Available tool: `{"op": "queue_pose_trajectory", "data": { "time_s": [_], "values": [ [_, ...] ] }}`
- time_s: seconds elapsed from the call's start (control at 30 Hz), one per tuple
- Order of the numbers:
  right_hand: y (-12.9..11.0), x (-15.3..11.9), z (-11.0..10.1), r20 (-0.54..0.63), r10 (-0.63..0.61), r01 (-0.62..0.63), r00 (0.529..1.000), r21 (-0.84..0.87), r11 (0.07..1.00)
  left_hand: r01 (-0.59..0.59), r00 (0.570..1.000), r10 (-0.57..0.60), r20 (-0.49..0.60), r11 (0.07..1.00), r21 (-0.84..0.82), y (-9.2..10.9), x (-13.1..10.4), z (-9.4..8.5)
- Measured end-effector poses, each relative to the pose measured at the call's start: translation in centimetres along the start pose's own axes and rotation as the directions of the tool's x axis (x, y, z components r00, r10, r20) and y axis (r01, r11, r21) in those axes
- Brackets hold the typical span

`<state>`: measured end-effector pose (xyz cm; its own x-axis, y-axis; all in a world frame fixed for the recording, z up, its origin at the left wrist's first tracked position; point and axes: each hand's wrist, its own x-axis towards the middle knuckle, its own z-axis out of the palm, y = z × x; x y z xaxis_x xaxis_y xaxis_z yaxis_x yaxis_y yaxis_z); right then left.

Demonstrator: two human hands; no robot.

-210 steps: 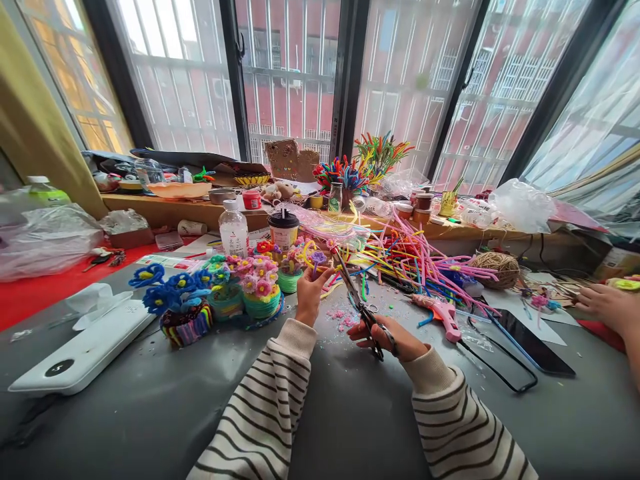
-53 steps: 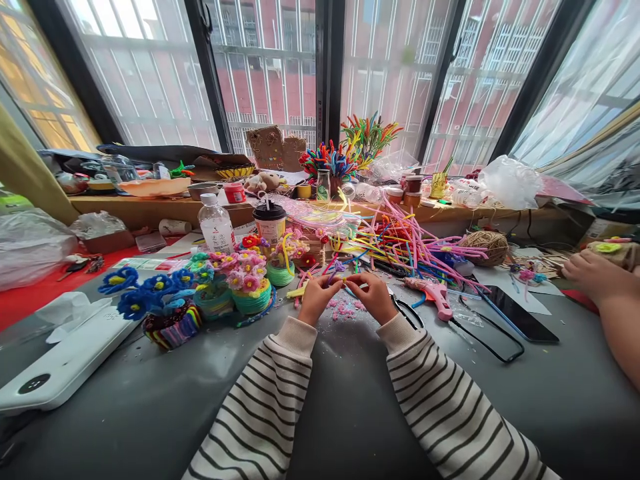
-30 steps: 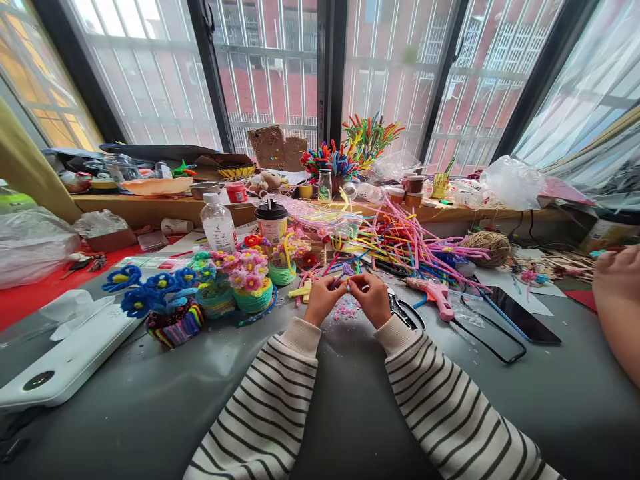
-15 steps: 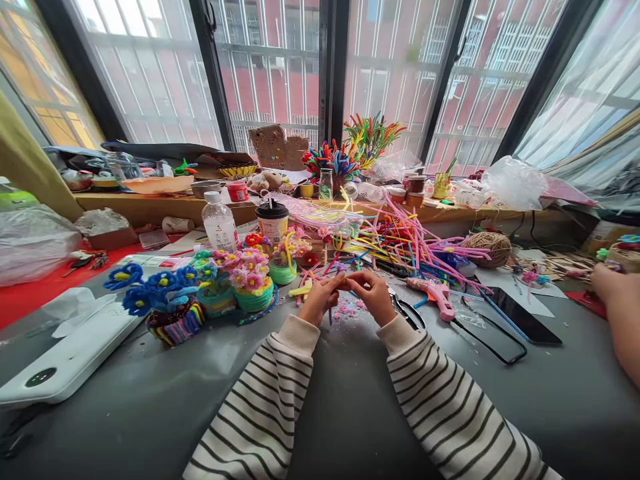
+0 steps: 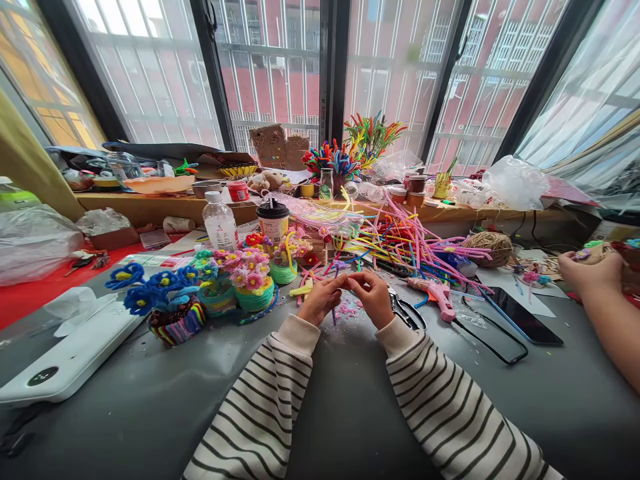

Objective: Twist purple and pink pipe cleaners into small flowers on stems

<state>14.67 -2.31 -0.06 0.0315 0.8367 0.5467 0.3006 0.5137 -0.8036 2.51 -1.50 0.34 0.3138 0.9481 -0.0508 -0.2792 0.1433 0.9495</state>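
Both my hands meet over the middle of the grey table. My left hand (image 5: 321, 300) is closed around a thin purple stem, whose lower end sticks out below the fingers and whose purple flower (image 5: 341, 265) shows just above them. My right hand (image 5: 371, 296) is closed in a pinch, its fingertips against those of my left hand; what lies between them is too small to make out. Pink and purple fluff scraps (image 5: 349, 309) lie on the table behind the hands. Black-handled scissors (image 5: 407, 312) rest beside my right hand, with a pink glue gun (image 5: 440, 297) further right.
Pots of fuzzy flowers (image 5: 254, 287) and a blue-flowered pot (image 5: 176, 321) stand left, near a bottle (image 5: 220, 223) and lidded cup (image 5: 273, 220). Loose pipe cleaners (image 5: 410, 240) pile behind. A phone (image 5: 523, 317) lies right; another person's hand (image 5: 593, 275) holds a flower-decorated object.
The other person's hand at the right has moved left and further into view with the object it holds. My own hands have barely shifted.
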Motion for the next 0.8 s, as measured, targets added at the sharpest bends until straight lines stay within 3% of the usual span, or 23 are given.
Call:
{"op": "queue_pose_trajectory", "data": {
  "time_s": [0.17,0.53,0.7,0.8],
  "values": [
    [0.3,-0.1,0.3,0.006,0.041,-0.041,0.999,0.063,0.997,-0.009,1.0,0.009,-0.009,1.0,-0.003,0.0,0.0,0.1],
    [0.9,0.6,-0.7,0.142,0.153,-0.18,0.978,0.197,0.964,-0.006,0.999,0.011,-0.046,0.996,0.094,0.3,-0.3,0.0],
    [0.6,0.8,-1.2,0.231,0.092,-0.136,0.969,0.18,0.974,0.006,1.0,-0.004,-0.023,0.996,0.092,0.0,-0.1,-0.3],
    [0.4,0.9,-1.5,0.224,0.059,-0.093,0.973,0.147,0.985,-0.009,1.0,0.011,-0.011,0.992,0.122,0.0,-0.2,-0.2]
  ]
}}
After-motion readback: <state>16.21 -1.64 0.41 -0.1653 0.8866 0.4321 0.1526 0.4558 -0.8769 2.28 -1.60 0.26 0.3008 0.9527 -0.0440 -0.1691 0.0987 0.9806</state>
